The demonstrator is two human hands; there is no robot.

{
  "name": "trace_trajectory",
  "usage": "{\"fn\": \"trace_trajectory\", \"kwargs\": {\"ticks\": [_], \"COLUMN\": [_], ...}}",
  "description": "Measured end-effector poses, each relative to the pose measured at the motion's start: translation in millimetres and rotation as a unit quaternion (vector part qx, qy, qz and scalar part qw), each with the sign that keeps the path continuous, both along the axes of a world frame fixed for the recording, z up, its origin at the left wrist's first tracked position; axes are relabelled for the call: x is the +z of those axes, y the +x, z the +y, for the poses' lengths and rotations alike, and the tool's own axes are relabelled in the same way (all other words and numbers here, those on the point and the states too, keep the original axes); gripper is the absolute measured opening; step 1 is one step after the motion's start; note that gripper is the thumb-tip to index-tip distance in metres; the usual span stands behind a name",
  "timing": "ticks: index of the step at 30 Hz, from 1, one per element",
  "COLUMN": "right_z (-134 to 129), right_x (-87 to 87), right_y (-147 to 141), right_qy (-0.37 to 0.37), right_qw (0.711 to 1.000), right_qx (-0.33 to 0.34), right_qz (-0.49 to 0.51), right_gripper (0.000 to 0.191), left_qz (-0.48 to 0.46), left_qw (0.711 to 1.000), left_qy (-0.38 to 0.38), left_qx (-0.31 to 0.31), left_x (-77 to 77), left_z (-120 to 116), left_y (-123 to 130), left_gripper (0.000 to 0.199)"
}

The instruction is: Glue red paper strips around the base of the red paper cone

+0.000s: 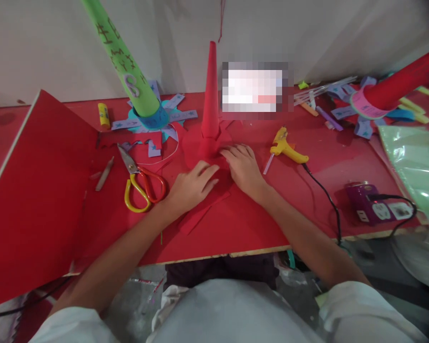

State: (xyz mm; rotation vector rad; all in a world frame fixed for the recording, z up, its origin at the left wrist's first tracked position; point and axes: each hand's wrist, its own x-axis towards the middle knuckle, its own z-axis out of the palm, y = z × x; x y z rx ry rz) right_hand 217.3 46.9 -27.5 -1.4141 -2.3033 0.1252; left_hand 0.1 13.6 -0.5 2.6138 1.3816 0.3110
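A tall red paper cone (210, 95) stands upright on a round red paper base (193, 151) on the red tabletop. My left hand (195, 186) is in front of the base, palm down, its fingers partly bent and apart, with nothing visible in them. At the base's right front edge is my right hand (245, 169), its bent fingertips on the red paper; its thumb is hidden. Between and below my hands lie red paper strips (200, 214), hard to tell from the table.
Scissors (137, 183) and a glue stick (104, 116) are left; a green decorated cone (128, 66) stands behind. To the right are a yellow glue gun (288, 146), its cord, a purple power box (368, 202) and another red cone (403, 83). A red board (39, 200) rises far left.
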Motion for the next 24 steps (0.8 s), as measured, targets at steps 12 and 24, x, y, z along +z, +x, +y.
{"fn": "trace_trajectory", "kwargs": {"ticks": [12, 24], "right_z": [-4, -10], "right_x": [8.9, 21.7], "right_y": [-2, -9], "right_qy": [0.031, 0.039], "right_qw": [0.990, 0.969], "right_qx": [0.021, 0.066], "right_qz": [0.136, 0.233], "right_gripper": [0.048, 0.047], "left_qz": [0.042, -0.028], "left_qw": [0.990, 0.988], "left_qy": [-0.020, -0.116], "left_qx": [-0.133, -0.093], "left_x": [-0.3, -2.1], "left_z": [-1, 1], "left_y": [1, 4], "left_gripper": [0.037, 0.027]}}
